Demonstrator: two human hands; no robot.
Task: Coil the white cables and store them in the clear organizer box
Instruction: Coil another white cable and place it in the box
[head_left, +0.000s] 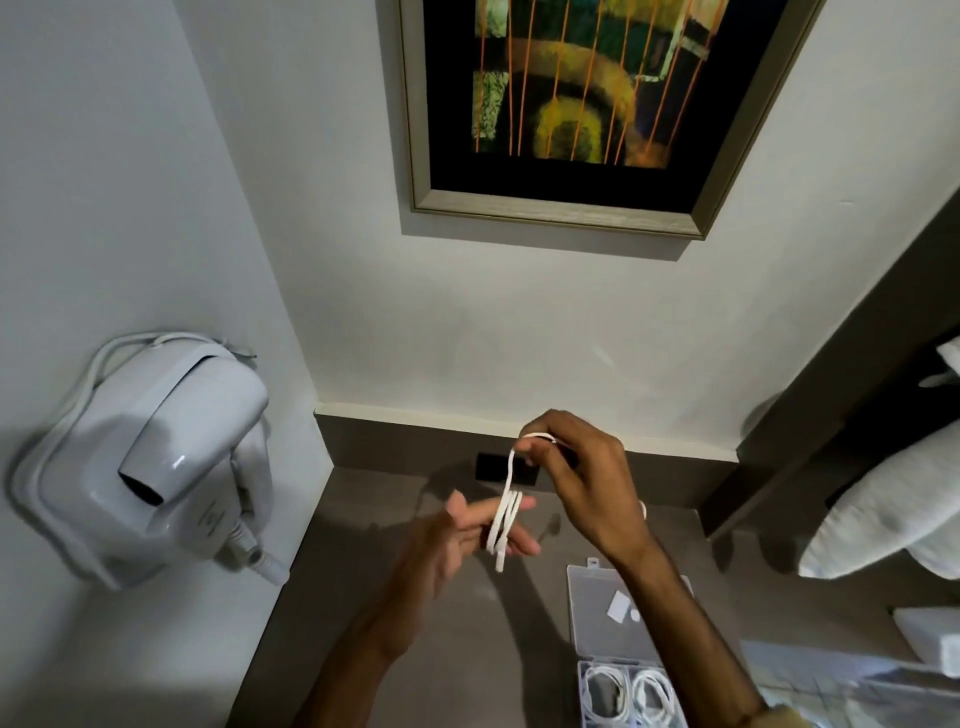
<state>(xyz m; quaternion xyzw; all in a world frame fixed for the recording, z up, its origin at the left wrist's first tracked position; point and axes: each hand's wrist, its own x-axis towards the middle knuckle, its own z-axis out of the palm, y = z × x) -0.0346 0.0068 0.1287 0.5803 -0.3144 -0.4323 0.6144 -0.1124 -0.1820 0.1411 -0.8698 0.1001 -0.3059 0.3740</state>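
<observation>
A white cable (505, 519) is wound in a few turns around the straight fingers of my left hand (470, 540), with a short end hanging below them. My right hand (582, 478) is raised above and to the right, pinching the cable's free strand, which runs taut down to the coil. The clear organizer box (587, 680) lies open on the counter at the lower right, its lid (608, 608) folded back. Two coiled white cables (628, 693) sit in its compartments. My right forearm crosses over the box.
A wall-mounted white hair dryer (156, 462) hangs at the left. The grey counter (467, 649) runs to a wall with a black socket (493, 467). A framed picture (571, 104) hangs above. White pillows (883, 509) lie at the right.
</observation>
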